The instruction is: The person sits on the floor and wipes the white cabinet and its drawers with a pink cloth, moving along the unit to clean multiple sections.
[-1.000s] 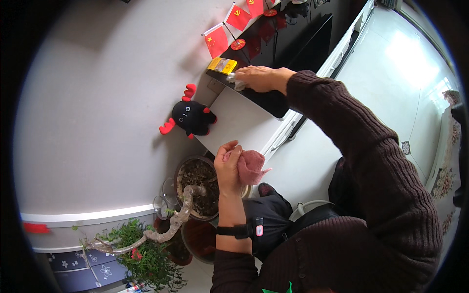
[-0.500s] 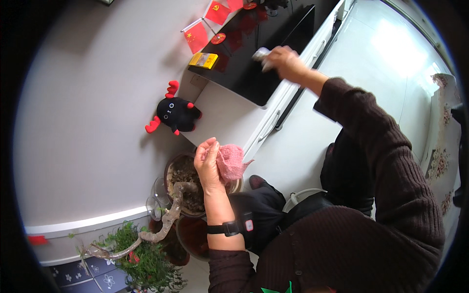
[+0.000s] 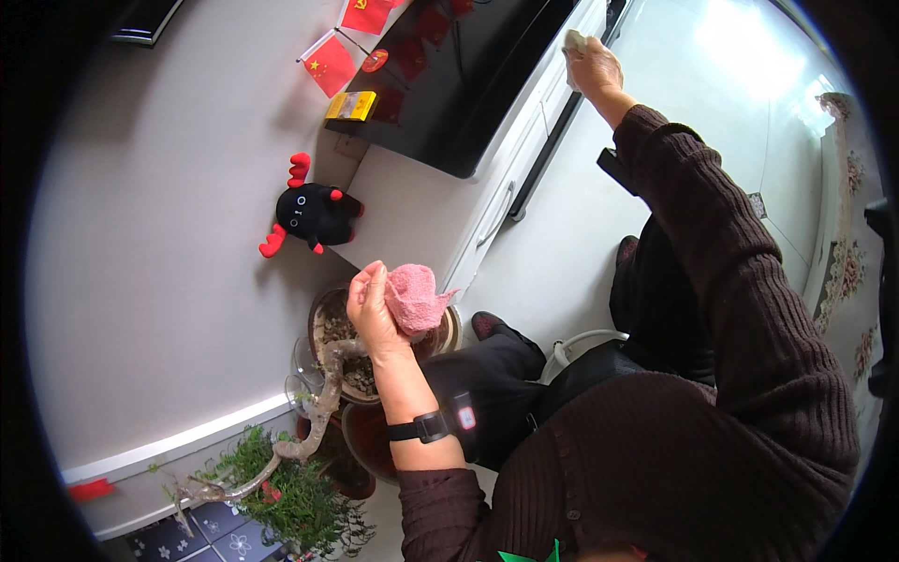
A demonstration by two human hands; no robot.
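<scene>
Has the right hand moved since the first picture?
Yes: the right hand was beside the yellow box; now it is well away to the right, past the black surface in this view.

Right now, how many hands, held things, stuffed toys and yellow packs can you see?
Hands: 2 (left hand, right hand)
Held things: 2 (pink cloth, pale wad)
Stuffed toys: 1 (black toy)
Yellow packs: 1 (yellow pack)
Total: 6

Black plush toy [image 3: 320, 215] with 2 red antlers [image 3: 299, 170]; yellow box [image 3: 351, 106]; crooked potted tree [image 3: 324, 412].
</scene>
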